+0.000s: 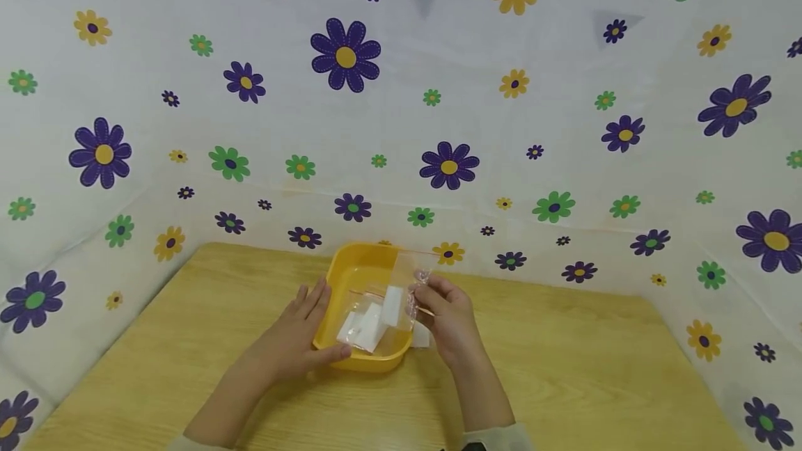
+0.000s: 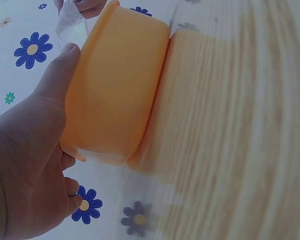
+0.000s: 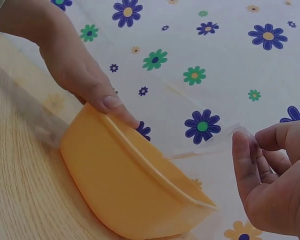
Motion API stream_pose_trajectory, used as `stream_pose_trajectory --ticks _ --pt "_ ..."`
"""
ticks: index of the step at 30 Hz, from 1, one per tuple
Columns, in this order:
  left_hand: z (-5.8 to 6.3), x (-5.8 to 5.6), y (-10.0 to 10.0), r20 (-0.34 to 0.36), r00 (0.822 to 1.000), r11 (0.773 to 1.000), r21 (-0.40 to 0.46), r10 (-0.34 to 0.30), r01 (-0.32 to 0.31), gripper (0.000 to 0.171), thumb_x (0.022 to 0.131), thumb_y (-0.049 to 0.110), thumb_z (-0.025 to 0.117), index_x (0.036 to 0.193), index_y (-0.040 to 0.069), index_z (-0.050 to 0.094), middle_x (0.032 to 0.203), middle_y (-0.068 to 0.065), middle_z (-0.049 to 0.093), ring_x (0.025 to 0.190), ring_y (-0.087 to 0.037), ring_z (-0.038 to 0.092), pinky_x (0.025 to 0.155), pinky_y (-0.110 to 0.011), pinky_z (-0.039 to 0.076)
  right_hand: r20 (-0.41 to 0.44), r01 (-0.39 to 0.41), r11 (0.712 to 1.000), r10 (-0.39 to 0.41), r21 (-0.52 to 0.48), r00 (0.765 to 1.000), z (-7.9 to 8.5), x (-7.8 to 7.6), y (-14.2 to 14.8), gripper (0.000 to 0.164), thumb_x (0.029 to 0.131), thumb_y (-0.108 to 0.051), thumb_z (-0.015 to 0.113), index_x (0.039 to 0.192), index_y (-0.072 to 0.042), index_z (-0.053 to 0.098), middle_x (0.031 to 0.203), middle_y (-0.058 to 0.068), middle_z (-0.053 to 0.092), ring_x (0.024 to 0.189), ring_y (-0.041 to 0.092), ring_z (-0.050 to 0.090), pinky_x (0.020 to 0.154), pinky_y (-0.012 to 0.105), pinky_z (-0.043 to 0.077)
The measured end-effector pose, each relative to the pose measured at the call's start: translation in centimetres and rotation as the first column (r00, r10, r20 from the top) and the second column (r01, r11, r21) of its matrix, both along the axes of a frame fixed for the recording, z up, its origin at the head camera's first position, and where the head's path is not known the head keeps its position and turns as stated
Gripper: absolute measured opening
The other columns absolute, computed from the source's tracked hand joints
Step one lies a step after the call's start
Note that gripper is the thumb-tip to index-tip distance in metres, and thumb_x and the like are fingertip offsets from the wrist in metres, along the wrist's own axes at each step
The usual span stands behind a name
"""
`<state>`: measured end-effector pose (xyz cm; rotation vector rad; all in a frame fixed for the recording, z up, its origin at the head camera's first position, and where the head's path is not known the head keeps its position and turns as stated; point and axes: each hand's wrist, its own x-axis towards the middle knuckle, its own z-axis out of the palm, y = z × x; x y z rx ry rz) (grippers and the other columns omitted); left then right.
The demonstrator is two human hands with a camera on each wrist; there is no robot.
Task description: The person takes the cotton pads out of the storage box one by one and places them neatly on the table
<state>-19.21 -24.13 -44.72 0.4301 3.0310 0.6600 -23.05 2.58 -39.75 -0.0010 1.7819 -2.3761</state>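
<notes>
A yellow plastic basin (image 1: 368, 365) sits on the table with several clear bags (image 1: 357, 329) holding white pieces inside it. My left hand (image 1: 293, 341) grips the basin's near left corner, thumb on the front rim and fingers along the left side. In the left wrist view the thumb of the left hand (image 2: 37, 130) lies at the rim. Over the basin's right side, my right hand (image 1: 446, 315) pinches a clear zip bag (image 1: 404, 270) with a white piece in it. In the right wrist view the right hand (image 3: 277, 175) holds the bag's thin edge between thumb and fingers.
A small white piece (image 1: 422, 335) shows just outside the basin's right wall, partly behind the right hand. The wooden table (image 1: 564, 367) runs back to a white cloth (image 1: 401, 124) printed with flowers, which hangs along the back and both sides.
</notes>
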Motion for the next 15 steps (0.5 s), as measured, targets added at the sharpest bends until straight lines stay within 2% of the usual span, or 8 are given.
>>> stream_pose_trajectory --ticks 8,15 --pt "-0.1 -0.5 0.0 -0.045 0.999 0.999 -0.049 0.009 -0.011 0.114 0.084 0.082 0.048 0.160 0.007 0.012 0.169 -0.009 0.003 0.153 -0.042 0.004 0.121 -0.058 0.017 -0.009 0.006 1.000 -0.006 -0.015 1.000 0.3 -0.2 0.9 0.035 0.097 -0.007 0.062 0.132 0.000 0.060 0.104 0.007 0.066 0.086 0.013 0.063 0.081 0.027 0.059" --pt "-0.1 -0.4 0.2 -0.031 1.000 0.997 -0.078 0.004 -0.007 0.116 0.082 0.084 0.046 0.160 0.005 0.012 0.168 -0.013 0.005 0.152 -0.045 0.005 0.120 -0.059 0.017 0.006 0.017 0.999 -0.017 -0.040 1.000 0.2 -0.2 2.0 0.036 0.097 -0.006 0.061 0.132 0.001 0.059 0.105 0.006 0.065 0.088 0.013 0.062 0.081 0.026 0.058"
